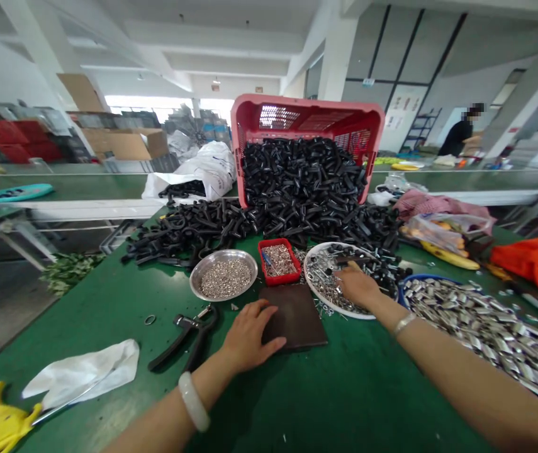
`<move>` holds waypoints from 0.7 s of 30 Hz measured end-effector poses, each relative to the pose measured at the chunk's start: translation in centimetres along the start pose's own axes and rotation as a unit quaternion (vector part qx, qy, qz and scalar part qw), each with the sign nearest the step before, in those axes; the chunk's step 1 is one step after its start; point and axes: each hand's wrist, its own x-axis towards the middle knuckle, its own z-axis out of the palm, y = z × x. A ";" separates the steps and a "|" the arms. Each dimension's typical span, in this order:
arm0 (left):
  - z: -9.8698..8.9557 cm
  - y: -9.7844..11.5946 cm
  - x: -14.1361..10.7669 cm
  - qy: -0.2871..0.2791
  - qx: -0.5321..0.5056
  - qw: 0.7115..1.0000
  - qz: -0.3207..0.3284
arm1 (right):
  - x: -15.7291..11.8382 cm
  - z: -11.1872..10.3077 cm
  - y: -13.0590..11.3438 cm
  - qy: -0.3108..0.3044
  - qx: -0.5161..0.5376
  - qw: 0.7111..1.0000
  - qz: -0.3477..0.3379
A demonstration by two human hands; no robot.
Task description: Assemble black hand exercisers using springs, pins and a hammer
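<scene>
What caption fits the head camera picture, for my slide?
Left hand on a dark pad, right hand in a plate of metal parts.

Light bright and diffuse; daylight entered through the windows (165, 102) at 12 o'clock, which clipped to white. Faint, soft shadow lay beneath the left forearm (212, 393) on the green workbench (344, 402) at 6 o'clock. Small glints showed on the steel dish (224, 275) and the silver parts (481, 330) at 4 o'clock. Wide-angle distortion was strong: the concrete pillar (46, 56) at 10 o'clock leaned, and the bench edges bowed. Focus held throughout, without visible motion blur. Mosaic blur covered the co-worker's head (472, 112) at 2 o'clock.
</scene>
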 end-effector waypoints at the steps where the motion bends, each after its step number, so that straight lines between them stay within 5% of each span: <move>1: 0.9 0.3 0.5 -0.007 -0.012 1.000 0.013 | 0.7 0.1 0.3 -0.004 0.000 1.000 0.003; 5: 3.1 0.5 1.3 0.000 -0.034 0.999 0.026 | 2.2 0.6 1.2 -0.012 0.012 1.000 0.014; 9: 3.5 0.2 1.0 0.005 -0.033 0.999 0.026 | 2.0 0.8 1.5 -0.026 0.036 0.999 0.006; 21: 3.9 0.6 0.4 0.045 0.021 0.998 0.042 | -5.2 -0.5 7.4 -0.005 -0.004 0.991 0.133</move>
